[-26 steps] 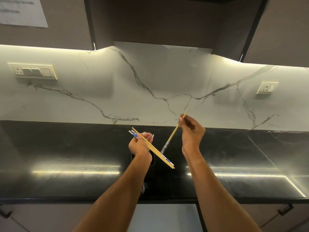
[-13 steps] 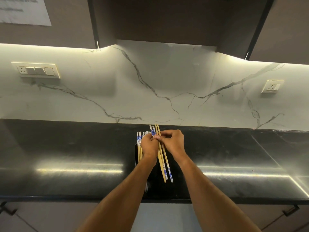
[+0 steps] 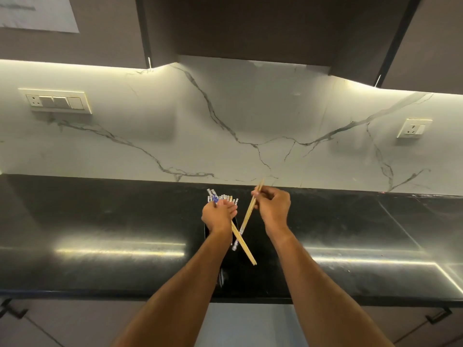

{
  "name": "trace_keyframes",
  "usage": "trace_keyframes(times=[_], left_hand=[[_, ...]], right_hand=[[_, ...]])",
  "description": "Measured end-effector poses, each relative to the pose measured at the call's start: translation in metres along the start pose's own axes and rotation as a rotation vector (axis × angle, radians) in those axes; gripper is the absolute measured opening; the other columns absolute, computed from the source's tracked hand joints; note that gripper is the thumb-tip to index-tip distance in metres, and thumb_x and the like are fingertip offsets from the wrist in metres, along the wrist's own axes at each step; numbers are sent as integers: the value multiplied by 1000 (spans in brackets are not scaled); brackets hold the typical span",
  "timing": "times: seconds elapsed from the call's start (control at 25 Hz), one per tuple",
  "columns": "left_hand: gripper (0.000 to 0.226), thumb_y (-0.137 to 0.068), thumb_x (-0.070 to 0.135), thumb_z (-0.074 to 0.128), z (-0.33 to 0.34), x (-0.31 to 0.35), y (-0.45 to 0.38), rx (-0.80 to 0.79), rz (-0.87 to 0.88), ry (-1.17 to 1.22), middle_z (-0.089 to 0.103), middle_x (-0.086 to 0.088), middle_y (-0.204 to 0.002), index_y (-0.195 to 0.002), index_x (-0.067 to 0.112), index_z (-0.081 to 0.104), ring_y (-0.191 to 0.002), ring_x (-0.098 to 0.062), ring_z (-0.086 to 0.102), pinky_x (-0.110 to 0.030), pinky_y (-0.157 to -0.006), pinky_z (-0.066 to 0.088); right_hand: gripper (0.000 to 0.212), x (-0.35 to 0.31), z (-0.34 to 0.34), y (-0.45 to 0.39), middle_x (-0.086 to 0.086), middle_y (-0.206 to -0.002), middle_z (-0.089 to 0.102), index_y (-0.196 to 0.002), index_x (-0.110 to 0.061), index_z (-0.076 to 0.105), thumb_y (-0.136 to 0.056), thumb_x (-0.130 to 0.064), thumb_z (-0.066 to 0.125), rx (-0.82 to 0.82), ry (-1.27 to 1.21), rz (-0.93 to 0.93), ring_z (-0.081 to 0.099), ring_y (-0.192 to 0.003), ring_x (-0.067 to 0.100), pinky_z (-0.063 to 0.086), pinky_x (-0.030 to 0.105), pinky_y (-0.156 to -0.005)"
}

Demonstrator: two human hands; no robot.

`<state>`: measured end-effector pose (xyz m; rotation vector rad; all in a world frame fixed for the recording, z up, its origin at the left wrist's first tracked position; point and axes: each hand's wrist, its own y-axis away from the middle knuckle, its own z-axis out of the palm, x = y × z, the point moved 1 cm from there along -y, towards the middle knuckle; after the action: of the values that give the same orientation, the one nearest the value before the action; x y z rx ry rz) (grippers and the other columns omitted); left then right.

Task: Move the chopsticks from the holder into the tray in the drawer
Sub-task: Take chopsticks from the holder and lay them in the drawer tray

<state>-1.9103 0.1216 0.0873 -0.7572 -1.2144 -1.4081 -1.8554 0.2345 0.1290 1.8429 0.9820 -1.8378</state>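
your right hand (image 3: 273, 207) has pulled away from the left again, and it comes out pinching a single chopstick (image 3: 248, 216) between thumb and fingertips, plain end tilted up toward the backsplash (image 3: 250, 116), patterned end angled down. half a second ago both hands were pressed together on the bundle; now they're apart, so one more stick is out. your left hand (image 3: 218, 216) stays curled tight around the collected chopsticks (image 3: 244, 249), their tips slanting down to the right and crossing under the single one. more patterned ends (image 3: 226, 197) poke up just behind your left fingers, in the dark holder (image 3: 207, 230) on the black counter (image 3: 100, 234), so the holder isn't emptied yet. the drawer and tray aren't in view.
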Motion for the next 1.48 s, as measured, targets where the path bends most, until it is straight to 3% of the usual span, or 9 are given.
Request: trace_keyframes(times=[0.16,0.32,0.44,0.64,0.84,0.96,1.08,1.32,1.48], left_hand=[[36,-107,8,40,-16,1,-10,92,-179,263,62,-30,-131,-136,-10,50,-119,-39,65,-47,-104,52],[41,-107,10,33,-19,-5,-1,182,-278,329,56,-28,-141,-142,-9,44,-128,-39,58,-46,-110,47],[44,-108,10,25,-9,-2,4,224,-339,482,56,-32,-138,-143,-11,43,-126,-45,58,-51,-109,48],[30,-107,10,42,1,2,6,198,-346,623,69,-18,-92,-125,-7,60,-88,-32,74,-46,-84,63],[30,-108,9,37,-9,-6,1,194,-362,580,67,-25,-120,-124,-7,57,-78,-29,71,-44,-89,60],[29,-107,9,34,-6,5,1,188,-374,697,70,-20,-108,-117,3,62,-93,-35,75,-48,-87,62],[26,-105,9,38,-6,9,0,165,-344,663,70,-11,-91,-106,9,64,-74,-25,73,-37,-72,62],[21,-109,20,42,6,2,4,-14,-107,509,57,0,-70,-110,10,60,-57,-12,56,-30,-60,51],[20,-108,17,44,13,-16,15,-157,-70,429,61,0,-73,-115,10,61,-64,-13,61,-31,-68,55]], right_hand=[[14,-7,-21,-18,6,-88,76,-88,-21,71,-89,-7,76,334,-163,59,76,-73,14,62,22,-61],[37,1,-28,-17,10,-103,70,-115,-17,56,-89,4,72,415,-510,222,77,-86,22,65,33,-66],[35,15,-20,-8,15,-98,71,-110,-12,57,-87,9,72,333,-504,336,78,-82,24,65,36,-65],[28,34,-14,3,9,-85,74,-98,-12,67,-79,-1,84,218,-142,359,77,-71,19,65,34,-68],[13,35,-23,9,0,-70,77,-81,-18,79,-77,-9,87,16,116,263,76,-71,14,64,32,-72],[8,36,-24,20,5,-77,78,-81,-15,80,-80,-9,85,-51,94,373,77,-70,17,66,35,-63],[4,43,-27,26,12,-86,79,-82,-11,80,-82,-9,84,-178,44,542,79,-72,20,65,36,-60],[72,77,-29,38,33,-111,70,-118,9,62,-98,-59,52,-117,-676,954,69,-106,45,54,55,-100],[82,82,-13,38,38,-106,70,-118,17,61,-102,-61,38,-37,-868,959,70,-102,49,56,55,-96]])
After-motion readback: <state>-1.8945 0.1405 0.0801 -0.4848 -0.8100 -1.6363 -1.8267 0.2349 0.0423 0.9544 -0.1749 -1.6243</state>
